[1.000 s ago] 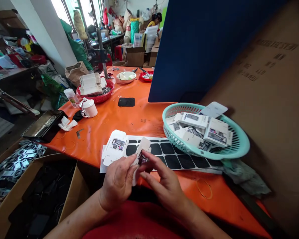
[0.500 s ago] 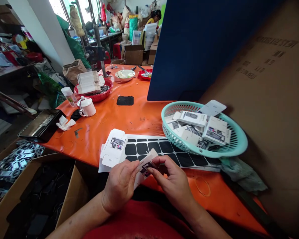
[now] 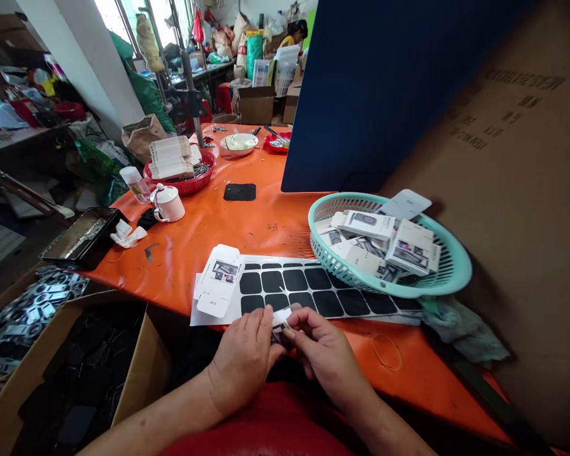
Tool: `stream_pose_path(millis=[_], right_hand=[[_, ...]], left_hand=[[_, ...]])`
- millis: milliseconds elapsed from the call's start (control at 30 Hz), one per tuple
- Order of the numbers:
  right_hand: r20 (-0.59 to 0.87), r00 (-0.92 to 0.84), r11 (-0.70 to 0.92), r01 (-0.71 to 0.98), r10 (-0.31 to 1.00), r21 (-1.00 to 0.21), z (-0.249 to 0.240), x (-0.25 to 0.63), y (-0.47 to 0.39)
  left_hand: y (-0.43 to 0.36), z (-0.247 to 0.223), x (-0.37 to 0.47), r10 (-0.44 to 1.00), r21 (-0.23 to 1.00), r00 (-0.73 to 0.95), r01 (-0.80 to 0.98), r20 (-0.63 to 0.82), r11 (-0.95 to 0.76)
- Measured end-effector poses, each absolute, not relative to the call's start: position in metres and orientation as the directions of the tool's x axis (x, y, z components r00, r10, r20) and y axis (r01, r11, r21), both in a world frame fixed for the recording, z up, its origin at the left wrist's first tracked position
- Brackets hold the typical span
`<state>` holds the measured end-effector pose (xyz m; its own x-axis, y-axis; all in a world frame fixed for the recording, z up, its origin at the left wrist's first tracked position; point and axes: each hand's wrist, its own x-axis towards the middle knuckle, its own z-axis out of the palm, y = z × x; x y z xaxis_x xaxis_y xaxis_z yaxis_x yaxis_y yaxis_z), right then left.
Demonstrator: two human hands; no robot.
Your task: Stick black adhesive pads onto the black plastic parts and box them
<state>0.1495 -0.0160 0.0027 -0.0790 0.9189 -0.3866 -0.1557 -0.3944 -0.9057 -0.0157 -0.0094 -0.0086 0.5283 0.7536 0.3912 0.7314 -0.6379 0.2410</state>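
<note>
Between my two hands is a small white printed cardboard box [image 3: 281, 320], mostly covered by fingers. My left hand [image 3: 247, 351] wraps it from the left with the fingers closed. My right hand [image 3: 325, 345] pinches its right side between thumb and fingers. Just beyond my hands lies a sheet of black rounded-square pads [image 3: 294, 280]. On the sheet's left end rests a flattened white box [image 3: 220, 280] with printed pictures. To the right, a mint-green plastic basket [image 3: 458, 266] holds several folded white boxes [image 3: 411, 246] and overlaps the sheet.
An orange-covered table [image 3: 204, 215] carries a white lidded mug [image 3: 168, 204], a red basket [image 3: 185, 185] with stacked cards, and a black tray [image 3: 83, 244]. A blue panel [image 3: 361, 95] and a large carton [image 3: 517, 221] stand right. Open cartons of black pads [image 3: 83, 373] and metal parts [image 3: 33, 316] sit lower left.
The box in my hands has been lowered and turned, so less of its printed face shows. My left hand has shifted right and now covers more of it.
</note>
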Motion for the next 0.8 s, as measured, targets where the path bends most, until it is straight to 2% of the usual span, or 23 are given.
stream_pose_path(millis=[100, 200, 267, 333, 433, 500, 600, 667, 733, 800], right_hand=[[-0.294, -0.101, -0.302, -0.069, 0.95, -0.951, 0.007, 0.146, -0.016], [0.03, -0.05, 0.036, 0.111, 0.998, -0.993, 0.01, 0.151, -0.011], [0.285, 0.06, 0.257, 0.29, 0.957, -0.922, 0.008, 0.16, -0.008], [0.395, 0.12, 0.319, 0.403, 0.911, -0.858, 0.003, 0.171, -0.007], [0.309, 0.057, 0.27, 0.354, 0.949, -0.895, -0.008, 0.18, -0.013], [0.211, -0.037, 0.213, 0.275, 0.977, -0.938, -0.016, 0.178, -0.021], [0.068, -0.111, 0.085, 0.155, 0.991, -0.984, -0.023, 0.168, -0.033], [-0.047, -0.086, -0.043, 0.048, 0.995, -0.998, -0.023, 0.162, -0.036], [-0.156, -0.052, -0.159, -0.078, 0.986, -0.984, -0.02, 0.16, -0.034], [-0.194, -0.044, -0.199, -0.144, 0.98, -0.97, -0.015, 0.164, -0.031]], left_hand=[[-0.012, -0.013, -0.014, 0.819, 0.561, 0.521, 0.614, 0.24, -0.555], [-0.01, -0.011, -0.012, 0.896, 0.835, 0.413, 0.426, 0.163, -0.349], [-0.009, -0.011, -0.01, 0.945, 0.943, 0.3, 0.255, 0.134, -0.214], [-0.01, -0.013, -0.009, 0.967, 0.989, 0.235, 0.091, 0.094, -0.119], [-0.014, -0.018, -0.01, 0.97, 0.999, 0.244, -0.047, 0.012, -0.001], [-0.016, -0.021, -0.012, 0.944, 0.984, 0.312, -0.103, -0.104, 0.143], [-0.018, -0.018, -0.013, 0.89, 0.956, 0.395, -0.08, -0.229, 0.282], [-0.018, -0.014, -0.013, 0.92, 0.98, 0.339, 0.025, -0.195, 0.199], [-0.017, -0.01, -0.013, 0.956, 0.991, 0.278, 0.115, -0.092, 0.062], [-0.016, -0.007, -0.014, 0.958, 0.993, 0.286, 0.122, -0.032, -0.003]])
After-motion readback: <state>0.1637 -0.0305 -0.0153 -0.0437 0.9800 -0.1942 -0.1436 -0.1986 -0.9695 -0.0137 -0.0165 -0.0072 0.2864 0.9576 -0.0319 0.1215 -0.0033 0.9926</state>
